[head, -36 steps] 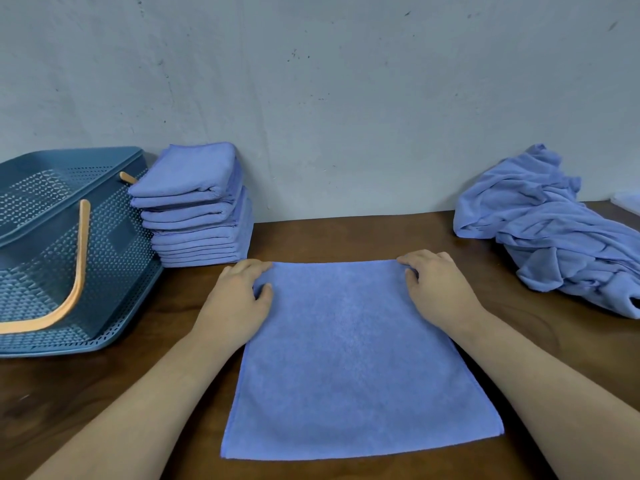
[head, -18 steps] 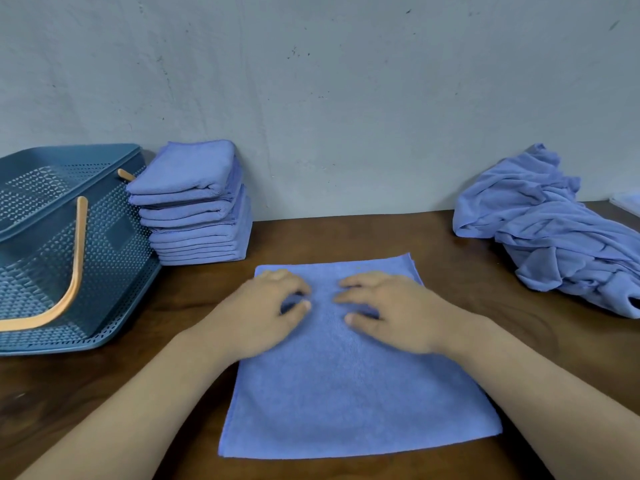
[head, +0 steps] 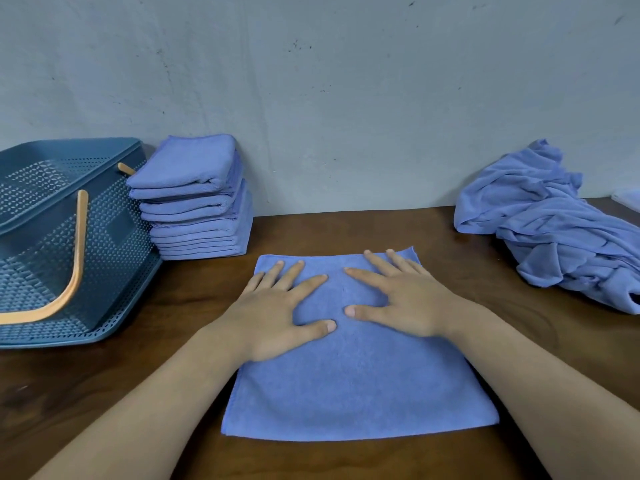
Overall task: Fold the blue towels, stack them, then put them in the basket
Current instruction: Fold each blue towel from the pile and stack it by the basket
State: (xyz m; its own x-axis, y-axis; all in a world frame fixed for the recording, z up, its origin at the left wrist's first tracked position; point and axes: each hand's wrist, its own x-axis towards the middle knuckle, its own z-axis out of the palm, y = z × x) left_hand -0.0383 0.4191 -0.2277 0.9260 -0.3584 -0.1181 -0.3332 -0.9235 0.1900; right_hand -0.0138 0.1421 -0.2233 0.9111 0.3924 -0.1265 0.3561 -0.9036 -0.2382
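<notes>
A blue towel [head: 360,386] lies flat on the brown table in front of me. My left hand [head: 277,313] presses on its far left part with fingers spread straight. My right hand [head: 401,299] presses beside it on the far right part, fingers also spread flat. A stack of several folded blue towels [head: 197,199] stands at the back left against the wall. Right beside that stack sits a dark teal perforated basket [head: 52,244] with an orange handle. A heap of unfolded blue towels [head: 554,223] lies at the back right.
A grey wall [head: 346,98] closes off the back of the table. Bare brown tabletop [head: 346,230] shows between the flat towel and the wall. A pale object [head: 628,199] peeks in at the far right edge.
My hands let go of the towel's far corners, slid to its middle, and now lie flat with fingers spread. The towel's far edge has shifted slightly.
</notes>
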